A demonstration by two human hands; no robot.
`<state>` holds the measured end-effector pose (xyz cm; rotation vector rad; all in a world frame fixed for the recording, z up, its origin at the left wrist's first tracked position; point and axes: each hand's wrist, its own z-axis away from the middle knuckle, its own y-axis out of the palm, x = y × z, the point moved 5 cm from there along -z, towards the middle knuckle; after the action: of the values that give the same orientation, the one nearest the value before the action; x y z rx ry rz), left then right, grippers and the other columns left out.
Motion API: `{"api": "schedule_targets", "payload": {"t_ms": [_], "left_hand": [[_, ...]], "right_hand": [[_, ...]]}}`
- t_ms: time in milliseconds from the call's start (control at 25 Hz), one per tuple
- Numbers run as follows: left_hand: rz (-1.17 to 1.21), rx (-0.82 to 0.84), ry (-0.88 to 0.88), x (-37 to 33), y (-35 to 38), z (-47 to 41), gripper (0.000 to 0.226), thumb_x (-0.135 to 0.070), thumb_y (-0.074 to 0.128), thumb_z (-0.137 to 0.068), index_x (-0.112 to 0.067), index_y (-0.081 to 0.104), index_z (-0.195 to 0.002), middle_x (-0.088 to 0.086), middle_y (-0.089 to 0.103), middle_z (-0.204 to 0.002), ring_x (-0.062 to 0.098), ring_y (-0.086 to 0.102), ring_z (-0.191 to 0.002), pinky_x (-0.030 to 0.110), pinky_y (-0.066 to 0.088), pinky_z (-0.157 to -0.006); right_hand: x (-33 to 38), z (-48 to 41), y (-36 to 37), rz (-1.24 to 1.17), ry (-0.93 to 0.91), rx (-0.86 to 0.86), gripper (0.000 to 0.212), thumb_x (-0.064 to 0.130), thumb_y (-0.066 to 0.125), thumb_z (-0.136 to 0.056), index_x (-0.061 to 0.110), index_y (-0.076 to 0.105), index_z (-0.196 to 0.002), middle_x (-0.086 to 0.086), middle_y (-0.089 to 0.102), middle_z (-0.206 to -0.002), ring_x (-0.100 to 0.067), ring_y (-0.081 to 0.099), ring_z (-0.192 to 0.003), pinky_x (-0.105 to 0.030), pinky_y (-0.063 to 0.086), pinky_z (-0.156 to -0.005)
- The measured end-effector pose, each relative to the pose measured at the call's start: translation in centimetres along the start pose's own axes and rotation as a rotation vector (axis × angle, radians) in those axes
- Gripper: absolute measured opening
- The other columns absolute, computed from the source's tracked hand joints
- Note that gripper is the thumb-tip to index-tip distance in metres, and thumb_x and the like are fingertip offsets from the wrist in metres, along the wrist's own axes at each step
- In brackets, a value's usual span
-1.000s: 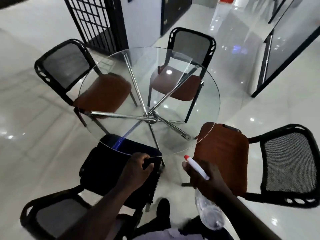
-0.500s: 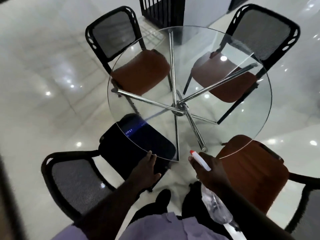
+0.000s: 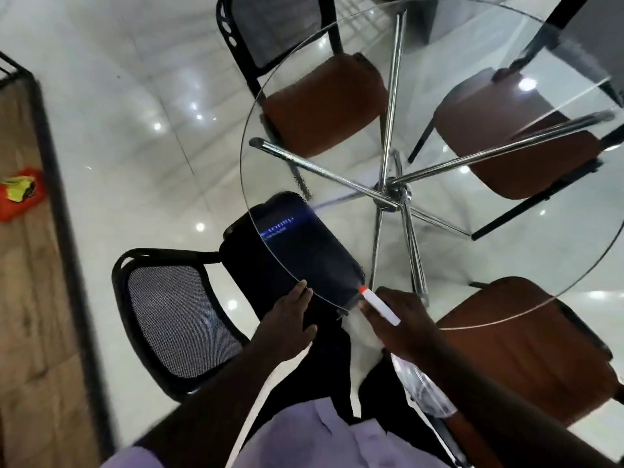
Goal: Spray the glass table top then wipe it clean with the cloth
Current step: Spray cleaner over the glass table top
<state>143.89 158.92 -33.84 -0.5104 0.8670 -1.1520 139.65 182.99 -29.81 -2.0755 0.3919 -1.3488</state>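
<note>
The round glass table top (image 3: 472, 45) rests on crossed chrome legs (image 3: 391, 194) in front of me. My right hand (image 3: 405, 327) is shut on a clear spray bottle (image 3: 426, 391); its white nozzle with a red tip (image 3: 378, 304) points at the near rim of the glass. My left hand (image 3: 290, 320) holds nothing, its fingers stretched out and touching or almost touching the near glass edge, above a black chair seat (image 3: 304, 251). I see no cloth in either hand.
Several chairs ring the table: brown seats at the far left (image 3: 324, 103), far right (image 3: 513, 136) and near right (image 3: 526, 349), and the black chair's mesh back (image 3: 182, 319) at my left. A wooden surface (image 3: 30, 315) at far left carries a red-and-yellow object (image 3: 20, 194).
My view has swung left and closer over the table, bringing the wooden surface into sight. My left hand went from curled at the glass edge to flat fingers. The bottle stays gripped.
</note>
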Motion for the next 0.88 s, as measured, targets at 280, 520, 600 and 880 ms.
{"api": "schedule_targets", "payload": {"t_ms": [280,520,600,880], "left_hand": [[0.141,-0.221,-0.113,5.2,-5.9,-4.1,0.084,-0.039,0.069,-0.094,-0.016,0.027,-0.163,0.008,0.009,-0.175,0.031,0.022,-0.158,0.045,0.03,-0.124],[0.161,-0.265,-0.089,8.0,-11.2,-9.4,0.102,-0.051,0.074,-0.089,-0.02,0.015,-0.166,0.004,0.002,-0.176,0.031,0.016,-0.16,0.047,0.027,-0.125],[0.088,-0.261,-0.023,7.9,-11.7,-10.8,0.115,-0.061,0.076,-0.083,-0.022,0.009,-0.167,0.002,-0.004,-0.176,0.029,0.013,-0.161,0.049,0.026,-0.127],[-0.145,-0.103,0.143,3.9,-8.8,-11.5,0.134,-0.087,0.065,-0.068,-0.03,-0.007,-0.166,-0.007,-0.03,-0.171,0.028,-0.015,-0.161,0.057,0.006,-0.128]], "right_hand": [[3.7,-8.4,2.7,0.085,-0.047,0.022,0.033,0.027,0.068,-0.101,0.004,0.07,-0.078,-0.009,0.061,-0.063,-0.033,0.057,-0.05,-0.04,0.05,-0.045],[2.8,-16.1,6.3,-0.047,0.346,0.309,0.038,0.056,0.06,-0.1,0.024,0.058,-0.079,-0.004,0.069,-0.071,-0.027,0.071,-0.065,-0.043,0.058,-0.065],[2.8,-16.9,6.0,-0.025,0.337,0.293,0.039,0.055,0.063,-0.097,0.025,0.049,-0.076,0.001,0.061,-0.062,-0.024,0.064,-0.059,-0.037,0.052,-0.06],[0.5,-8.2,0.9,0.017,0.519,0.292,0.03,0.043,0.065,-0.101,0.026,0.052,-0.08,0.0,0.052,-0.06,-0.022,0.063,-0.06,-0.038,0.05,-0.059]]}}
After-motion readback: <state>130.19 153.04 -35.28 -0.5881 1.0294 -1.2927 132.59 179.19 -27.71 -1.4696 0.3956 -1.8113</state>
